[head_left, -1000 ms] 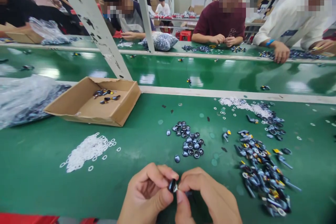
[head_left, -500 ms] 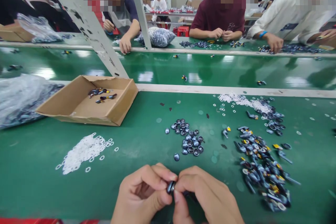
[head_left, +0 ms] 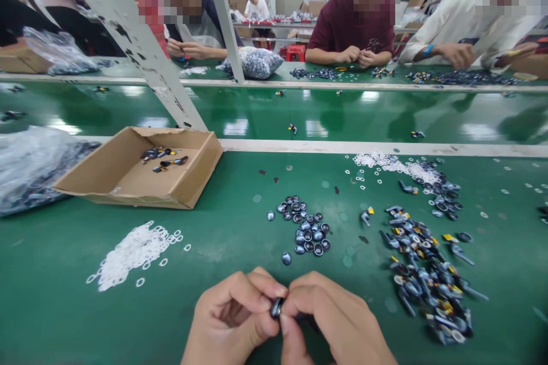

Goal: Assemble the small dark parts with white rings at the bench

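Observation:
Near the front edge of the green table, my left hand pinches a small glossy dark earbud shell between thumb and fingers. My right hand grips the same piece from the other side, thumb and forefinger closed on it. The fingertips cover much of the shell, and a dark part under the right palm is mostly hidden. Just beyond the hands lies a cluster of oval dark caps. To the right is a heap of stemmed earbud parts with yellow bits. White thin rings are piled at left.
A cardboard box with a few earbud parts stands at left, beside a clear plastic bag. More white rings lie at the far right. Past a pale rail, a green belt carries scattered parts. Co-workers sit opposite; a slanted post rises behind the box.
My hands stay together on the shell, which has tilted slightly. Across the belt, the left co-worker's hand has drawn back from the rail, and the white-sleeved person's hand has lifted.

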A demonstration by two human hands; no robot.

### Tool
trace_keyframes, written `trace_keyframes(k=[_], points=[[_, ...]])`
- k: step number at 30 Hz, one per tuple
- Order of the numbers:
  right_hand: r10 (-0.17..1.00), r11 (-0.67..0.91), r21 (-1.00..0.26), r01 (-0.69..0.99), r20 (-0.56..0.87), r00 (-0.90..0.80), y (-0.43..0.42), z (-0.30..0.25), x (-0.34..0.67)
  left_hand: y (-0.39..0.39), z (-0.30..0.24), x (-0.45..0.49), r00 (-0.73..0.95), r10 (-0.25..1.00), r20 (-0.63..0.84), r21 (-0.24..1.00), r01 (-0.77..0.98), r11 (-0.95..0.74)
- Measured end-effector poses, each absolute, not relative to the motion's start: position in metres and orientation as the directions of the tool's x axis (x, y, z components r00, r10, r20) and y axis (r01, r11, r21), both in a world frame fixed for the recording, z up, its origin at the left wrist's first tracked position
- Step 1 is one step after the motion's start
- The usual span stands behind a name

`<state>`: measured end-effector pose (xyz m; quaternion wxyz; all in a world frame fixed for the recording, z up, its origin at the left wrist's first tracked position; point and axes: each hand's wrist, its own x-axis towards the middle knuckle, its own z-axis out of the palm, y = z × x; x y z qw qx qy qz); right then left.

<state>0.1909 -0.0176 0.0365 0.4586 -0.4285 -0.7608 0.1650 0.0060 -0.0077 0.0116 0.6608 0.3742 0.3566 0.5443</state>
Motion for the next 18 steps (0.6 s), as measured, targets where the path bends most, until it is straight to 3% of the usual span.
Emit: trace_keyframes(k=[10, 18], points=[[0.802, 0.592, -0.673, 0.444, 0.546, -0.243, -0.0140, 0.0368, 0.1894, -0.0047, 0.0049, 0.0034, 0.097, 0.995, 0.039, 0.935, -0.355, -0.003], [0.824, 0.565, -0.742, 0.361, 0.526, -0.209, -0.0130, 0.0357, 0.1894, -0.0078, 0.0110, 0.0098, 0.044, 0.998, -0.054, 0.918, -0.390, 0.067]])
